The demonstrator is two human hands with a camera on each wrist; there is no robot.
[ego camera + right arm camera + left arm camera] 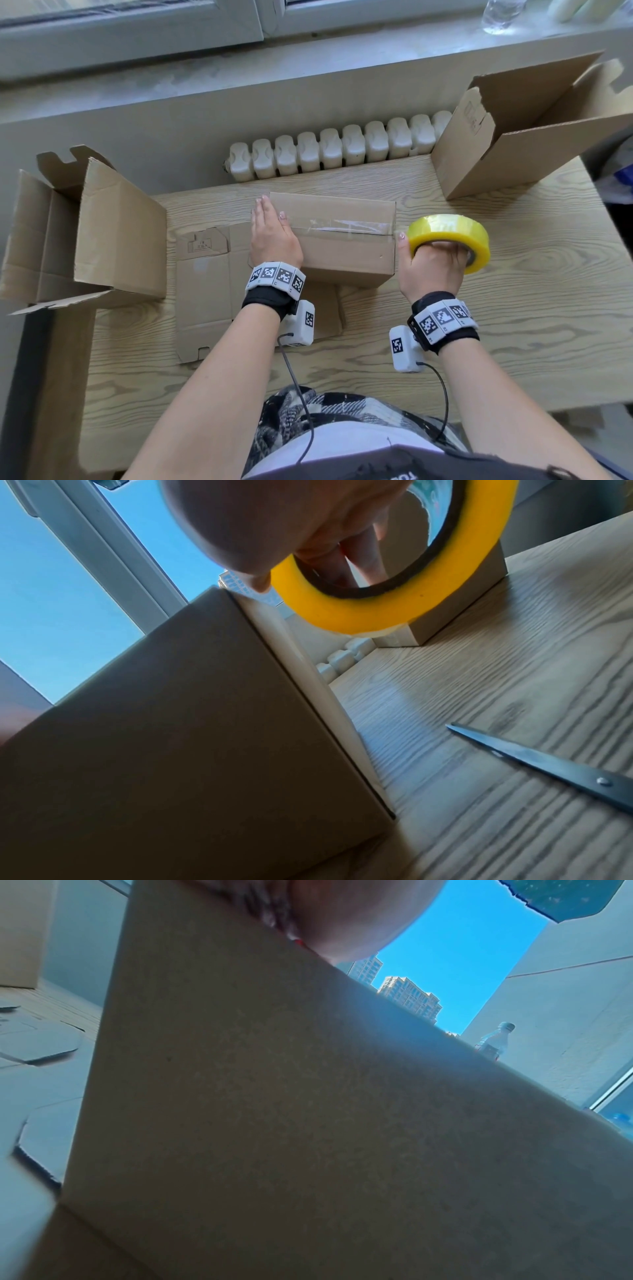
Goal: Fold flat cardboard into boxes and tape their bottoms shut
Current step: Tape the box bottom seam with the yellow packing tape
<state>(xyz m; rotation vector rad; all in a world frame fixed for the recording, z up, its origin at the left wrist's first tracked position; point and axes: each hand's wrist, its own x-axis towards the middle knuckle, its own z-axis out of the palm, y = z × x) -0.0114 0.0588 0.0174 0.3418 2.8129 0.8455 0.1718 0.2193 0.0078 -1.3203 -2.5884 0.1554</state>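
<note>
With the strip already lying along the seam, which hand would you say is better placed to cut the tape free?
Probably the right hand: it holds the tape roll past the box's right end, while the left hand presses flat on top.

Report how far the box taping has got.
Done: two folded boxes stand aside. In hand: left hand presses the middle box, clear tape along its seam; right hand grips the yellow tape roll. Left: cutting with the scissors; folding the flat cardboard.
</note>
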